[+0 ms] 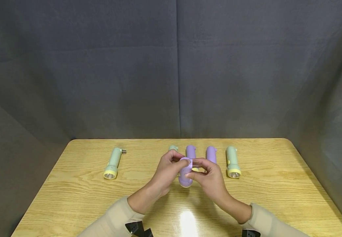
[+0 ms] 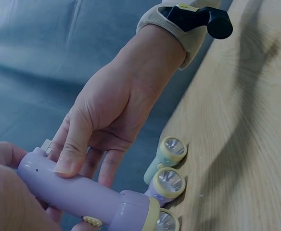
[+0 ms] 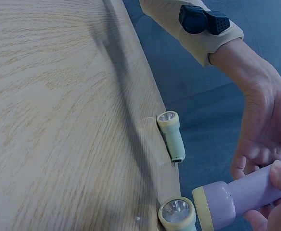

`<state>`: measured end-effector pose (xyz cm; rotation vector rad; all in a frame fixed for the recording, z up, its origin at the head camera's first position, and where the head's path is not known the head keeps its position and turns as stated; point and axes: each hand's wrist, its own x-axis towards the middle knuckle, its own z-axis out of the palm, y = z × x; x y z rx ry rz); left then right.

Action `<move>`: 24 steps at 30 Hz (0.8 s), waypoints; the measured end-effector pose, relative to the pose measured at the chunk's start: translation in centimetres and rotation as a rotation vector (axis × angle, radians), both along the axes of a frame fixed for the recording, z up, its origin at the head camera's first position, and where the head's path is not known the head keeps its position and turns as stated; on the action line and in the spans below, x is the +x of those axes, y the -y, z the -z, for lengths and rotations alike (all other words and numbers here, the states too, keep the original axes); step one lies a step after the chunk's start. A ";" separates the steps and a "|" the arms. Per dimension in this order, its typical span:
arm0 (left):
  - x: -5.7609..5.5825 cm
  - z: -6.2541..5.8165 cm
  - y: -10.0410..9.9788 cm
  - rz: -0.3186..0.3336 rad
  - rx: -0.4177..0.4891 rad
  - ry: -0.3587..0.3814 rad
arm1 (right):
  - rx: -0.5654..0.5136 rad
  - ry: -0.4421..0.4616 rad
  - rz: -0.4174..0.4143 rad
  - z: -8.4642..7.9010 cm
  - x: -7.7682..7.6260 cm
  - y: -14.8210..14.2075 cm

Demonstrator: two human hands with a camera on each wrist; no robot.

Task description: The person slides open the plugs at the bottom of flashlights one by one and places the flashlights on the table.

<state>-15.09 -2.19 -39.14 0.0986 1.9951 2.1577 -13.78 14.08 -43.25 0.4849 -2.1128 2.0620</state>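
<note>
A purple flashlight (image 1: pixel 185 179) with a cream-yellow head ring is held above the table between both hands, its lens end pointing down towards the person. My left hand (image 1: pixel 160 176) grips it from the left, thumb across the tail end. From the right, my right hand (image 1: pixel 212 181) has its thumb on the side of the barrel, the index finger beside metal plug prongs (image 1: pixel 195 163) that stick out near the tail. The prongs (image 2: pixel 46 147) also show in the left wrist view. A yellow ribbed switch (image 2: pixel 92 221) lies on the barrel.
Behind the hands lie two purple flashlights (image 1: pixel 210 154) and a green flashlight (image 1: pixel 173 147), partly hidden. Another green flashlight (image 1: pixel 233 161) lies to the right. At the left, a green flashlight (image 1: pixel 114 163) has its prongs out. Grey curtains (image 1: pixel 123 82) surround the wooden table (image 1: pixel 79 197).
</note>
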 end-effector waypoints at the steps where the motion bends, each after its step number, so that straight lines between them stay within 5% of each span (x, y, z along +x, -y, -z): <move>1: 0.0 0.0 0.0 0.001 0.002 -0.004 | -0.001 0.001 0.004 -0.1 0.0 0.0; 10: -0.2 -0.5 0.1 0.010 -0.008 -0.022 | 0.018 0.029 0.014 -0.5 -0.2 0.0; 24: -1.1 -0.2 1.1 0.110 -0.038 -0.101 | 0.022 0.016 0.016 -0.6 -0.5 -0.5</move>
